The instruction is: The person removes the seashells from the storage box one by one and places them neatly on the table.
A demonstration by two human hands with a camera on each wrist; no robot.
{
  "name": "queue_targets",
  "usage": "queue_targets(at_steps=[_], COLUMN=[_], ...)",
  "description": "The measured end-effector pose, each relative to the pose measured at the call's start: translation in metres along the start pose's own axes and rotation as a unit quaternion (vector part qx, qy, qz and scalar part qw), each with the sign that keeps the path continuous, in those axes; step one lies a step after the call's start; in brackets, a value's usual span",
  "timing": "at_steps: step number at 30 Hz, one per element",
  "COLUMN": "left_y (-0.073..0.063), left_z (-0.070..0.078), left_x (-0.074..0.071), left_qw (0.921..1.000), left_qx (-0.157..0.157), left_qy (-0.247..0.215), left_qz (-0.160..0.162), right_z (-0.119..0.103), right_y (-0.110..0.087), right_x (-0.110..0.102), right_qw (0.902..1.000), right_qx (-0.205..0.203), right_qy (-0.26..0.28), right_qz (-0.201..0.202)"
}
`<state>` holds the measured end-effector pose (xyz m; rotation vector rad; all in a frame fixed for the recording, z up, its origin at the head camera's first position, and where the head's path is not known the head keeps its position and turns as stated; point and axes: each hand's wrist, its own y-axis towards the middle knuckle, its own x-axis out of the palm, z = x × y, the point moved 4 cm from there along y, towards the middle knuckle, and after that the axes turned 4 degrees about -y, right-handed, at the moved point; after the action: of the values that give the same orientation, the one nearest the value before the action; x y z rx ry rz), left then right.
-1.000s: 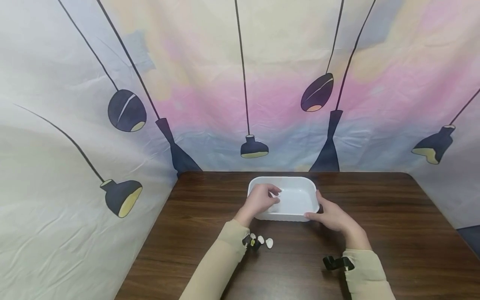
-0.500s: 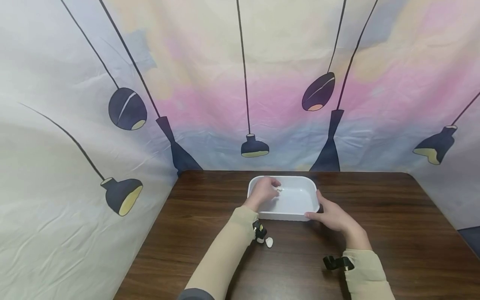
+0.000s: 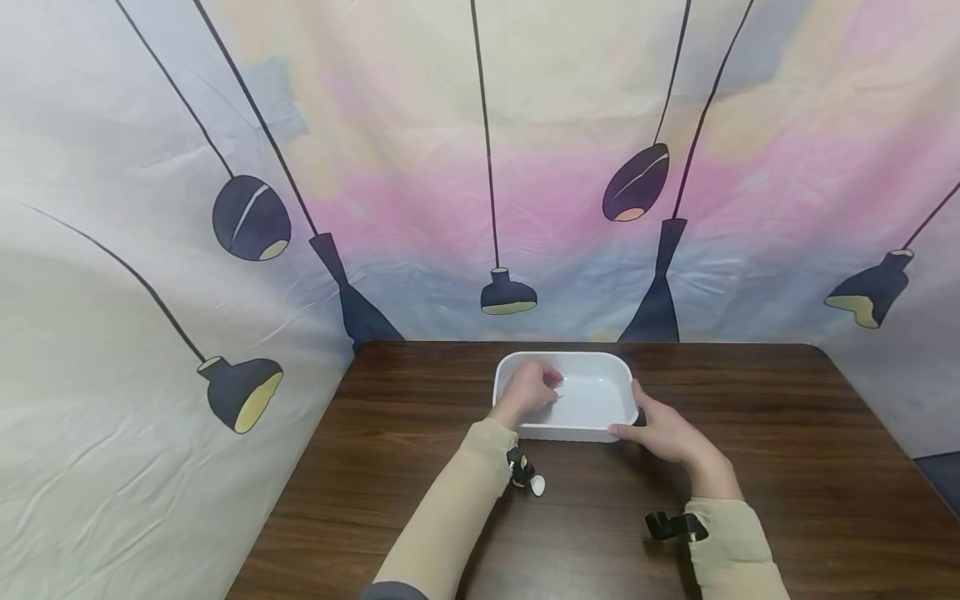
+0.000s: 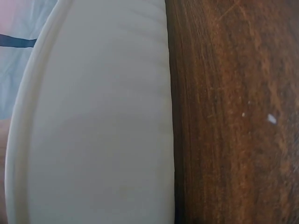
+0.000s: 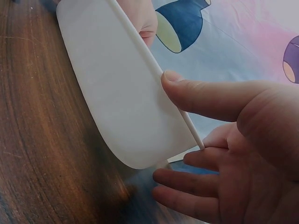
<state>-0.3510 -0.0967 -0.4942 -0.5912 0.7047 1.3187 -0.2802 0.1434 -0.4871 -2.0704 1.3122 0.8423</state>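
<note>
A white rectangular tray (image 3: 576, 433) stands near the table's far edge. My left hand (image 3: 527, 387) reaches inside its left half, fingers curled, with a small pale piece (image 3: 558, 392) showing at the fingertips. My right hand (image 3: 663, 429) holds the near right corner; in the right wrist view the thumb presses over the rim and the other fingers lie at the end wall. Only the outer wall of the tray (image 4: 103, 112) fills the left wrist view, hiding most of the left hand. A small white oval piece (image 3: 538, 485) lies on the table beside the left wrist's camera.
The dark wood table (image 3: 600, 550) spreads around the tray. A printed cloth (image 3: 420, 183) with painted lamps hangs right behind the table's far edge. Black wrist cameras jut from both sleeves. Tiny white specks (image 4: 271, 118) show on the wood in the left wrist view.
My left hand has moved slightly deeper into the tray, its fingertips closer together. Its forearm and camera now cover white pieces seen before on the table. The right hand and tray stay put.
</note>
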Motion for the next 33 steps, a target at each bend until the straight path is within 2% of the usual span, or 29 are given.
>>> queue_targets(at_steps=[16,23,29,33], left_y=[-0.0051,-0.0072,-0.0056,-0.0054], left_z=[0.0026,0.0021,0.0054,0.0055], left_x=[-0.0003,-0.0029,-0.0006,0.0010], left_qw=[0.9986,0.9936,0.9937,0.9916], left_qx=[-0.010,-0.025,0.008,0.011], left_qy=[0.053,0.110,0.112,0.129], left_qz=[-0.001,0.012,-0.003,-0.005], right_z=[0.0003,0.0015,0.0008,0.0017], right_y=[0.0009,0.0022,0.0015,0.0011], right_x=[-0.0002,0.0005,-0.0003,-0.0002], right_qw=[1.0000,1.0000,1.0000,1.0000], right_qx=[-0.008,0.001,0.003,0.005], right_qy=[0.001,0.006,0.005,0.005], right_qz=[0.002,-0.003,-0.003,-0.003])
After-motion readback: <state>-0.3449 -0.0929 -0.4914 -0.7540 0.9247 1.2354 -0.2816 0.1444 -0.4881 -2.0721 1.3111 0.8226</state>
